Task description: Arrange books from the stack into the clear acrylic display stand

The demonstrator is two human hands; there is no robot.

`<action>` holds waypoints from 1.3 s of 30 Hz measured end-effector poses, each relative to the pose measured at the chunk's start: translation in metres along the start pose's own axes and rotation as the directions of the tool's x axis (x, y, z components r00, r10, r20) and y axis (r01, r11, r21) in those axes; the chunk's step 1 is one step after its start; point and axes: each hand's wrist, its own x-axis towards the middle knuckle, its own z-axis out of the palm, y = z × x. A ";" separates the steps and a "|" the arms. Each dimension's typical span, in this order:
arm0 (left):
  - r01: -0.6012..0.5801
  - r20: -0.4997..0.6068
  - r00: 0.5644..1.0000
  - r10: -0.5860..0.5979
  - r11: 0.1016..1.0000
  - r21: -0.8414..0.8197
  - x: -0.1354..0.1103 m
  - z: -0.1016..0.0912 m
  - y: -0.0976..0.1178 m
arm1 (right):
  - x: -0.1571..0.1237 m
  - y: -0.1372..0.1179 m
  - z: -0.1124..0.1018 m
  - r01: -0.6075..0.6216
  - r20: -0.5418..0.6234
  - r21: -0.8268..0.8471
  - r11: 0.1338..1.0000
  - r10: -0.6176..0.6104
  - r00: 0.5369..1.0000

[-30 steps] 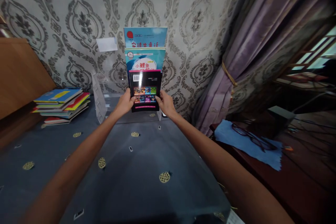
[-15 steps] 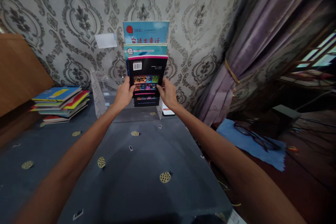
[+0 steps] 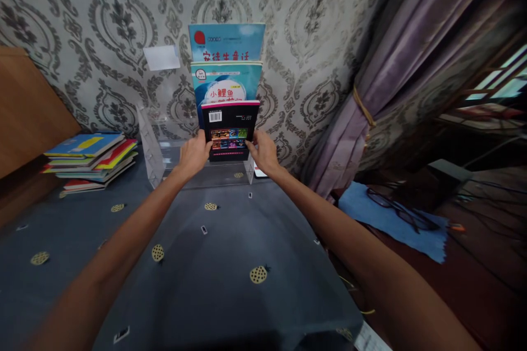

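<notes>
A black book (image 3: 230, 123) with a pink top edge, a barcode and rows of small coloured pictures stands upright in the right part of a clear acrylic rack (image 3: 150, 145). My left hand (image 3: 194, 153) grips its left edge, thumb on the front. On its right edge my right hand (image 3: 263, 151) is closed the same way; the fingers behind the cover are hidden. Behind it rises a teal book (image 3: 226, 81), and farther back stands a taller light-blue book (image 3: 228, 41) with red characters.
A stack of books (image 3: 93, 156) lies left of the rack, near a wooden panel (image 3: 33, 109). A phone-like object (image 3: 259, 172) shows behind the rack's right end. Right of the table are a purple curtain (image 3: 349, 93) and glasses (image 3: 401, 211) on a blue cloth (image 3: 354, 205).
Both hands have lowered the black book, so more of the teal book's cover shows behind it. The camera view has shifted slightly.
</notes>
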 end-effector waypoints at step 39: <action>0.076 0.131 0.986 -0.099 0.982 0.174 -0.007 0.009 0.017 | 0.004 -0.003 0.004 -0.060 -0.126 0.154 0.986 0.079 0.989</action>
